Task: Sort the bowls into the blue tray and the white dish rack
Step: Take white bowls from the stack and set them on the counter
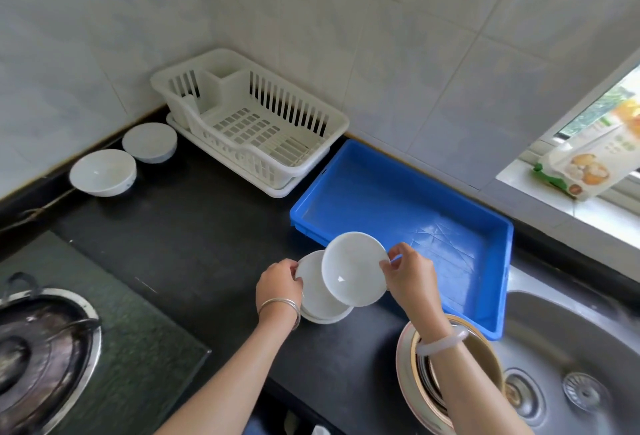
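Bowls are the job here, in the head view. A white bowl point(353, 270) is held up at the centre of the frame, above a short stack of white bowls point(317, 306) that sits on the black desk point(194, 227). The desk runs into a corner of pale tiled wall point(346, 19). A glass-topped gas stove point(121, 330) fills the lower left, a steel sink point(571, 348) the lower right, and a printed food packet point(588, 157) leans on the window sill at the right edge.

The white dish rack point(256, 161) stands in the corner at upper centre. The blue tray point(398, 192) lies just beside it to the lower right, its long side running from upper left to lower right. Two more white bowls wait at the upper left near the wall: one upright point(103, 171), and one behind it point(149, 141) that I cannot tell is upright or turned over. A gold-rimmed stack of dishes point(408, 365) sits at the sink's edge, partly under the right forearm.

The right hand point(410, 273) pinches the right rim of the raised bowl between thumb and curled fingers. The left hand point(278, 284), a silver bangle point(280, 306) at its wrist, grips the left rim of the stack with bent fingers.

The raised bowl is tilted, its open side turned up toward the camera. Its upper edge overlaps the tray's near left corner in the picture. It is round, so only this tilt gives it a direction.
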A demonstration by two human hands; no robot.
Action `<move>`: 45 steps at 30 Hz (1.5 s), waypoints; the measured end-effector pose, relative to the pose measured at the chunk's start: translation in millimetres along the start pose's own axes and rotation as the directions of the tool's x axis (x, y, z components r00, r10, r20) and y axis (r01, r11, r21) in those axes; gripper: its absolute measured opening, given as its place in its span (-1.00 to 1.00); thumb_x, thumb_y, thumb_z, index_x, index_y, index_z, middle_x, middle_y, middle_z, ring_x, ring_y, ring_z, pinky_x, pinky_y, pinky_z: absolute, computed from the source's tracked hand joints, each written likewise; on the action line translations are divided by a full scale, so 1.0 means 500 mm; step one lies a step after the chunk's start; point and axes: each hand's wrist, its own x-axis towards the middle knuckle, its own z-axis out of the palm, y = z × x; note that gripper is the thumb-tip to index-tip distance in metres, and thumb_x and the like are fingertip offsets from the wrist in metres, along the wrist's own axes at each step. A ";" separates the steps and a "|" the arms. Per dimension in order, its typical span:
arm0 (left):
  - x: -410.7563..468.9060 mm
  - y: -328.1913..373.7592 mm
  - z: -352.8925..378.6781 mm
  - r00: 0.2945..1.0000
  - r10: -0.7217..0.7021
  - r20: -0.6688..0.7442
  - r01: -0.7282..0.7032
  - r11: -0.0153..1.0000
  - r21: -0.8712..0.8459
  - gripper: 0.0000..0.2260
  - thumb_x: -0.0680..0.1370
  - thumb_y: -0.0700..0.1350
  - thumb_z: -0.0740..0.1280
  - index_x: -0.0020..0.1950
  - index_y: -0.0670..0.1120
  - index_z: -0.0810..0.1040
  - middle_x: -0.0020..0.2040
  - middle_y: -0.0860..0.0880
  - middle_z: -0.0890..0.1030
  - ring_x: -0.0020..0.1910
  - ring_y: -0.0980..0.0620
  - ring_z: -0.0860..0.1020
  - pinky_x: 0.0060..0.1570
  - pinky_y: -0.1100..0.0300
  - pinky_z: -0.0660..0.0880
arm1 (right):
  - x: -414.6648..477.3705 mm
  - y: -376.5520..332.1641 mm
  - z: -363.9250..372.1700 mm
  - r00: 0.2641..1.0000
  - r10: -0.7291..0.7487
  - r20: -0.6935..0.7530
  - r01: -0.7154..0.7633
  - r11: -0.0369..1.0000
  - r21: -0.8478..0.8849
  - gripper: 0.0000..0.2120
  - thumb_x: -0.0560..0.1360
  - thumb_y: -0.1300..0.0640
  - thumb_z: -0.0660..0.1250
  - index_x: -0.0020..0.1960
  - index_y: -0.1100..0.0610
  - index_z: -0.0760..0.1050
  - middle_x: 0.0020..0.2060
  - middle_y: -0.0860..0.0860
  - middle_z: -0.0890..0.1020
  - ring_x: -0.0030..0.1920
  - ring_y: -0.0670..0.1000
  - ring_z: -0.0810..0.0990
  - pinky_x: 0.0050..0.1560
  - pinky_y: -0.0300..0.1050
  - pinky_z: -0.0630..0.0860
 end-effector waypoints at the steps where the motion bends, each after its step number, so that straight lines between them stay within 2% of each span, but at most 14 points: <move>1: 0.001 0.004 -0.001 1.000 0.000 -0.011 0.000 1.000 -0.012 -0.80 0.48 -0.19 0.30 0.08 -0.01 0.57 0.04 -0.01 0.62 -0.03 -0.04 0.59 -0.07 0.09 0.57 | -0.001 0.001 -0.002 1.000 0.009 0.002 -0.009 1.000 0.018 -0.94 0.50 0.15 0.28 -0.05 0.12 0.49 -0.19 0.03 0.58 -0.17 0.12 0.56 -0.18 -0.11 0.45; 4: 0.005 0.013 -0.006 1.000 0.012 -0.019 -0.013 0.999 -0.049 -0.80 0.49 -0.20 0.29 0.07 -0.01 0.58 0.03 -0.01 0.62 -0.04 -0.03 0.59 -0.12 0.13 0.54 | -0.002 -0.001 -0.012 1.000 0.029 0.008 -0.030 0.997 0.076 -0.94 0.47 0.17 0.29 -0.08 0.11 0.53 -0.20 0.06 0.62 -0.20 0.14 0.61 -0.10 0.00 0.59; 9: 0.019 0.014 -0.039 1.000 -0.007 -0.010 0.006 0.987 -0.159 -0.84 0.46 -0.21 0.32 -0.05 0.01 0.61 -0.08 0.03 0.66 -0.18 0.05 0.55 -0.20 0.19 0.45 | 0.007 -0.021 -0.034 1.000 0.014 0.018 -0.016 0.990 0.142 -0.87 0.44 0.20 0.27 -0.12 0.05 0.59 -0.26 0.04 0.67 -0.30 0.09 0.67 -0.11 0.02 0.63; 12: 0.039 0.007 -0.080 0.999 -0.030 -0.024 0.023 0.969 -0.245 -0.83 0.41 -0.21 0.34 -0.09 0.03 0.62 -0.13 0.06 0.66 -0.17 0.04 0.58 -0.11 0.16 0.53 | 0.017 -0.050 -0.046 1.000 -0.019 0.007 0.017 0.978 0.207 -0.83 0.43 0.22 0.29 -0.20 -0.02 0.57 -0.37 -0.04 0.65 -0.44 -0.05 0.66 -0.20 -0.10 0.64; 15: 0.069 -0.008 -0.131 0.997 -0.073 -0.030 0.057 0.930 -0.364 -0.82 0.40 -0.23 0.35 -0.09 0.02 0.63 -0.17 0.05 0.64 -0.12 -0.02 0.62 -0.04 0.00 0.60 | 0.034 -0.092 -0.049 0.998 -0.055 0.030 0.046 0.969 0.242 -0.84 0.44 0.21 0.30 -0.18 -0.02 0.58 -0.37 -0.05 0.66 -0.49 -0.13 0.64 -0.47 -0.34 0.51; 17: 0.092 -0.026 -0.166 0.994 -0.098 -0.052 0.068 0.906 -0.417 -0.81 0.39 -0.25 0.36 -0.08 0.00 0.63 -0.15 0.02 0.65 -0.09 -0.05 0.62 -0.02 -0.05 0.59 | 0.049 -0.124 -0.040 0.996 -0.075 0.055 0.059 0.966 0.251 -0.85 0.42 0.19 0.30 -0.18 -0.01 0.60 -0.37 -0.05 0.66 -0.47 -0.12 0.65 -0.50 -0.34 0.48; 20: 0.124 -0.062 -0.216 0.983 -0.146 -0.109 0.080 0.885 -0.459 -0.81 0.38 -0.27 0.36 -0.14 0.02 0.60 -0.19 0.04 0.64 -0.12 -0.05 0.62 -0.04 -0.05 0.60 | 0.075 -0.173 -0.006 0.989 -0.112 0.097 0.081 0.958 0.276 -0.86 0.42 0.20 0.31 -0.20 -0.02 0.58 -0.31 -0.02 0.66 -0.46 -0.11 0.65 -0.34 -0.22 0.61; 25: 0.180 -0.144 -0.282 0.940 -0.300 -0.162 0.173 0.828 -0.534 -0.78 0.37 -0.29 0.36 -0.07 -0.04 0.62 -0.18 0.01 0.62 -0.21 -0.04 0.61 -0.11 0.00 0.62 | 0.118 -0.255 0.083 0.969 -0.154 0.194 0.089 0.946 0.311 -0.88 0.45 0.23 0.35 -0.07 0.05 0.57 -0.19 0.02 0.62 -0.41 -0.08 0.66 -0.45 -0.34 0.55; 29: 0.222 -0.207 -0.319 0.891 -0.409 -0.195 0.220 0.767 -0.603 -0.79 0.36 -0.31 0.35 -0.09 -0.06 0.61 -0.17 -0.01 0.62 -0.25 -0.01 0.59 -0.15 0.06 0.61 | 0.147 -0.322 0.169 0.943 -0.178 0.280 0.083 0.943 0.321 -0.88 0.45 0.28 0.32 -0.11 0.08 0.55 -0.20 0.01 0.61 -0.29 -0.02 0.65 -0.48 -0.34 0.54; 32: 0.252 -0.245 -0.340 0.852 -0.474 -0.223 0.239 0.730 -0.640 -0.80 0.37 -0.32 0.34 -0.16 -0.01 0.55 -0.17 -0.01 0.61 -0.26 -0.01 0.56 -0.19 0.09 0.58 | 0.170 -0.370 0.238 0.929 -0.148 0.339 0.026 0.940 0.339 -0.89 0.46 0.28 0.34 -0.02 0.17 0.55 -0.11 0.08 0.58 -0.24 0.00 0.63 -0.48 -0.31 0.56; 38: 0.320 -0.289 -0.371 0.783 -0.579 -0.227 0.250 0.627 -0.737 -0.79 0.38 -0.34 0.32 -0.10 -0.06 0.57 -0.15 -0.04 0.60 -0.21 -0.06 0.56 -0.20 0.14 0.57 | 0.216 -0.449 0.353 0.908 -0.104 0.405 -0.071 0.916 0.394 -0.92 0.48 0.29 0.34 -0.03 0.20 0.49 -0.06 0.14 0.58 -0.05 0.13 0.62 -0.39 -0.22 0.59; 40: 0.341 -0.295 -0.378 0.772 -0.594 -0.225 0.258 0.616 -0.744 -0.80 0.39 -0.34 0.33 -0.09 -0.08 0.57 -0.14 -0.05 0.60 -0.20 -0.07 0.56 -0.20 0.10 0.59 | 0.229 -0.469 0.381 0.900 -0.087 0.427 -0.104 0.908 0.406 -0.93 0.50 0.30 0.32 -0.11 0.16 0.47 -0.10 0.10 0.57 -0.01 0.15 0.61 -0.37 -0.20 0.59; 43: 0.365 -0.299 -0.385 0.759 -0.610 -0.229 0.250 0.597 -0.762 -0.80 0.39 -0.35 0.34 -0.08 -0.09 0.56 -0.15 -0.05 0.58 -0.23 -0.02 0.53 -0.42 0.24 0.51 | 0.246 -0.488 0.415 0.904 -0.070 0.422 -0.141 0.883 0.448 -0.83 0.49 0.34 0.30 -0.19 0.12 0.43 -0.19 0.00 0.52 -0.03 0.12 0.59 -0.36 -0.19 0.60; 45: 0.377 -0.299 -0.388 0.758 -0.614 -0.221 0.247 0.584 -0.773 -0.79 0.40 -0.36 0.34 -0.04 -0.12 0.56 -0.15 -0.04 0.57 -0.21 -0.02 0.52 -0.45 0.28 0.47 | 0.256 -0.496 0.431 0.906 -0.042 0.421 -0.168 0.877 0.449 -0.83 0.49 0.34 0.31 -0.19 0.12 0.43 -0.18 -0.01 0.51 -0.06 0.10 0.58 -0.34 -0.17 0.61</move>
